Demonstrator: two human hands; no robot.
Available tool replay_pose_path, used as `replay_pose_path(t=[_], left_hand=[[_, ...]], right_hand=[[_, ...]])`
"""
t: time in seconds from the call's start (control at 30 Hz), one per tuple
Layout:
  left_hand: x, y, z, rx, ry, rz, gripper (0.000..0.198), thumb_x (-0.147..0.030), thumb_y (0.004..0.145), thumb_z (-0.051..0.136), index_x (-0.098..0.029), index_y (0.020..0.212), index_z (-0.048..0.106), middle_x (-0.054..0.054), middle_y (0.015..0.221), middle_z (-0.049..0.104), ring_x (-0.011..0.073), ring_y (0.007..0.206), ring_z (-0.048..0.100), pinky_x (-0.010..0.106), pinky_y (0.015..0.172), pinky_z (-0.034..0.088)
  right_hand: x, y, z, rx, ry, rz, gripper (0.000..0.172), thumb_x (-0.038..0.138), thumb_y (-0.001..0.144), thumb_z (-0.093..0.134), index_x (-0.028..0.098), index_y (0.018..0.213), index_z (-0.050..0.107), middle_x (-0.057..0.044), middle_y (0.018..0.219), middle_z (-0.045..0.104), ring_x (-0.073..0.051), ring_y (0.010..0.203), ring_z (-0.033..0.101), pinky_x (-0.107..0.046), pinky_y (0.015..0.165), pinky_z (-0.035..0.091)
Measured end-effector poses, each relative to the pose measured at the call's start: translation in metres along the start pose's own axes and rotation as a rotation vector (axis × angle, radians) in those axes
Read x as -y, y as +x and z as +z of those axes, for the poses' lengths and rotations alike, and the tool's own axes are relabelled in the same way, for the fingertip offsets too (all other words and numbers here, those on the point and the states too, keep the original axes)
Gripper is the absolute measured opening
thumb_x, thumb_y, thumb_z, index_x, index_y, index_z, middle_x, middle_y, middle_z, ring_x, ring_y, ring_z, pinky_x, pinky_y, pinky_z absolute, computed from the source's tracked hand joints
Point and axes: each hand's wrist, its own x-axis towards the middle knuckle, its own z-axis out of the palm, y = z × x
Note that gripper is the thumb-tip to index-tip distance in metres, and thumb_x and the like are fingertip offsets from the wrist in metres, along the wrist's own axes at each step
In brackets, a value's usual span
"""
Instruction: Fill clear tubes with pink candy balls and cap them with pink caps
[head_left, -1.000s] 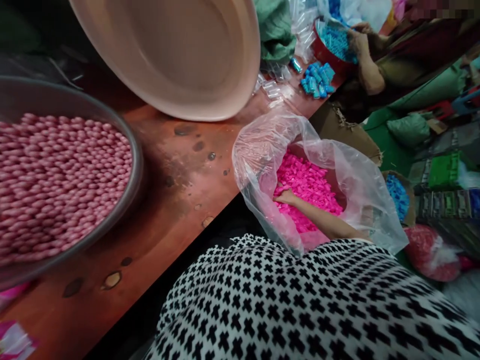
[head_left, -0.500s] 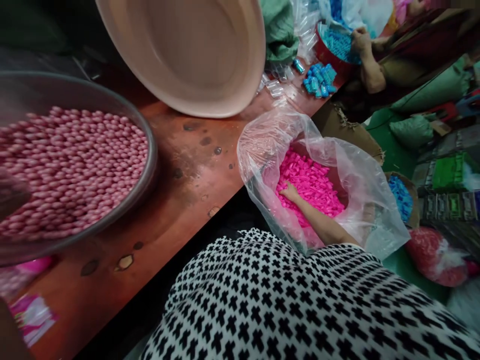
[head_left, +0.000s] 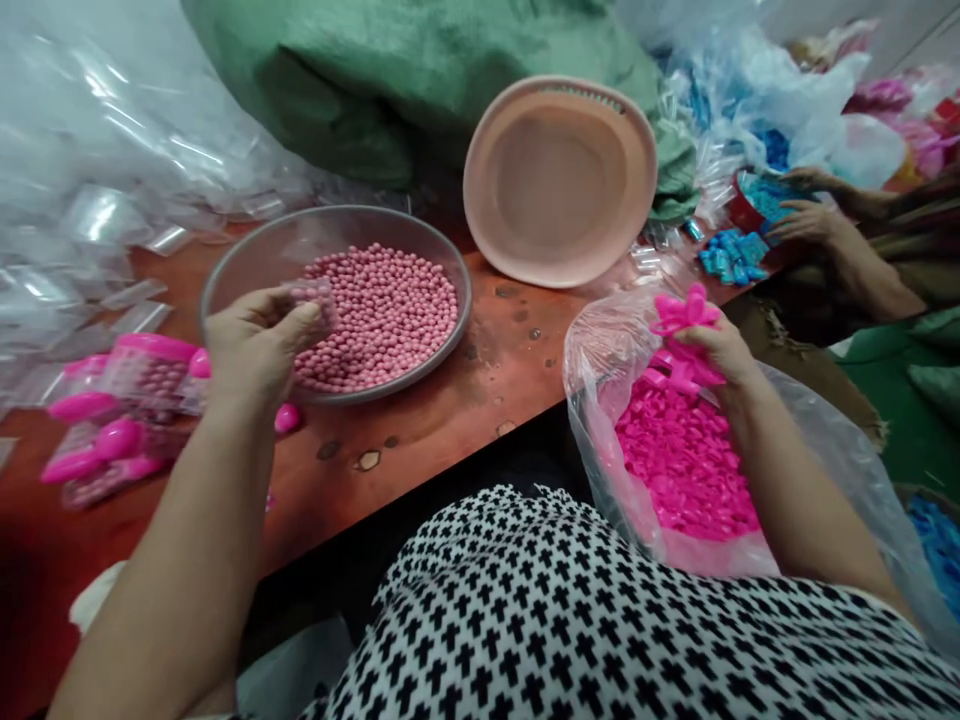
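Observation:
My left hand (head_left: 251,335) is closed on a small clear plastic container (head_left: 315,298) that seems to hold pink balls. It hovers over the left side of a wide grey basin (head_left: 461,325), in which many round pink balls (head_left: 390,310) lie heaped. My right hand (head_left: 726,350) grips a bunch of bright pink plastic pieces (head_left: 688,315), their exact kind unclear. Below it, a clear plastic bag (head_left: 589,370) stands open, full of similar pink pieces (head_left: 675,460).
Filled clear containers with pink lids (head_left: 120,440) lie at left near empty clear ones (head_left: 105,215). A peach basin (head_left: 555,265) leans against a green sack (head_left: 420,90). Blue pieces (head_left: 731,257) sit on the red table (head_left: 427,430), near a co-worker's hands (head_left: 814,215).
The view has swung left and up. My right hand has risen out of the bag with pink pieces in it. My left hand with the clear container now shows clearly over the grey basin.

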Motion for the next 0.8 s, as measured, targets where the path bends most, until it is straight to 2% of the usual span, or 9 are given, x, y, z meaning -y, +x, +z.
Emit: replay_pose_path(t=[0.07, 0.13, 0.23, 0.3, 0.37, 0.47, 0.6, 0.7, 0.8], left_hand=[[0.002, 0.000, 0.000, 0.022, -0.001, 0.000, 0.027, -0.022, 0.060, 0.088, -0.018, 0.082, 0.073, -0.009, 0.069, 0.072, 0.0081, 0.064, 0.063, 0.029, 0.070, 0.060], [0.003, 0.001, -0.003, 0.039, -0.003, -0.009, 0.027, -0.023, 0.061, 0.089, -0.018, 0.083, 0.074, -0.008, 0.068, 0.072, 0.0088, 0.064, 0.064, 0.029, 0.068, 0.059], [0.004, 0.002, -0.006, 0.048, -0.031, -0.010, 0.029, -0.026, 0.059, 0.090, -0.019, 0.083, 0.076, -0.006, 0.069, 0.073, 0.0104, 0.064, 0.064, 0.028, 0.066, 0.059], [0.005, 0.002, -0.008, 0.055, -0.060, -0.007, 0.030, -0.027, 0.058, 0.091, -0.020, 0.084, 0.077, -0.005, 0.072, 0.075, 0.0113, 0.067, 0.065, 0.028, 0.066, 0.059], [0.005, 0.002, -0.009, 0.053, -0.087, -0.002, 0.032, -0.028, 0.057, 0.091, -0.020, 0.085, 0.078, -0.005, 0.076, 0.076, 0.0117, 0.070, 0.066, 0.027, 0.069, 0.060], [0.006, 0.001, -0.010, 0.064, -0.102, -0.002, 0.035, -0.032, 0.057, 0.093, -0.021, 0.087, 0.078, -0.003, 0.082, 0.077, 0.0126, 0.074, 0.067, 0.029, 0.073, 0.062], [0.007, 0.000, -0.013, 0.076, -0.077, 0.007, 0.037, -0.036, 0.058, 0.093, -0.022, 0.089, 0.079, -0.002, 0.084, 0.077, 0.0143, 0.077, 0.067, 0.030, 0.075, 0.062], [0.007, 0.000, -0.014, 0.077, -0.071, 0.017, 0.038, -0.036, 0.059, 0.092, -0.021, 0.091, 0.079, -0.001, 0.083, 0.077, 0.0138, 0.075, 0.067, 0.029, 0.074, 0.062], [0.005, -0.002, -0.012, 0.080, -0.086, 0.025, 0.036, -0.033, 0.061, 0.090, -0.019, 0.093, 0.080, 0.001, 0.085, 0.078, 0.0126, 0.074, 0.067, 0.027, 0.075, 0.062]], right_hand=[[0.035, 0.039, 0.003, 0.003, 0.415, 0.022, 0.059, 0.036, 0.089, 0.044, 0.020, 0.145, 0.047, -0.016, 0.118, 0.071, -0.029, 0.091, 0.071, -0.044, 0.074, 0.058], [0.071, 0.082, 0.010, -0.008, 0.518, -0.037, 0.059, 0.035, 0.083, 0.052, 0.017, 0.140, 0.050, -0.014, 0.116, 0.070, -0.027, 0.090, 0.070, -0.041, 0.073, 0.058], [0.111, 0.149, 0.024, -0.147, 0.340, -0.107, 0.056, 0.031, 0.082, 0.053, 0.018, 0.137, 0.050, -0.013, 0.120, 0.067, -0.024, 0.095, 0.068, -0.038, 0.076, 0.056], [0.123, 0.186, 0.035, -0.253, 0.089, -0.114, 0.058, 0.031, 0.081, 0.057, 0.019, 0.137, 0.050, -0.011, 0.117, 0.067, -0.025, 0.101, 0.066, -0.038, 0.085, 0.053], [0.126, 0.212, 0.049, -0.284, -0.121, -0.099, 0.059, 0.034, 0.085, 0.056, 0.018, 0.141, 0.047, -0.015, 0.124, 0.064, -0.028, 0.110, 0.063, -0.039, 0.090, 0.050], [0.119, 0.232, 0.076, -0.218, -0.255, -0.115, 0.064, 0.039, 0.090, 0.056, 0.016, 0.148, 0.042, -0.021, 0.140, 0.053, -0.032, 0.122, 0.057, -0.043, 0.098, 0.046], [0.107, 0.236, 0.102, -0.032, -0.233, -0.263, 0.077, 0.047, 0.085, 0.067, 0.015, 0.150, 0.041, -0.021, 0.147, 0.049, -0.032, 0.131, 0.052, -0.043, 0.107, 0.042], [0.103, 0.232, 0.100, 0.009, -0.219, -0.317, 0.064, 0.045, 0.096, 0.050, 0.009, 0.148, 0.041, -0.023, 0.147, 0.050, -0.030, 0.134, 0.049, -0.041, 0.109, 0.040], [0.112, 0.217, 0.089, -0.099, -0.305, -0.257, 0.055, 0.039, 0.101, 0.039, 0.009, 0.147, 0.043, -0.022, 0.152, 0.047, -0.030, 0.139, 0.045, -0.042, 0.110, 0.037]])
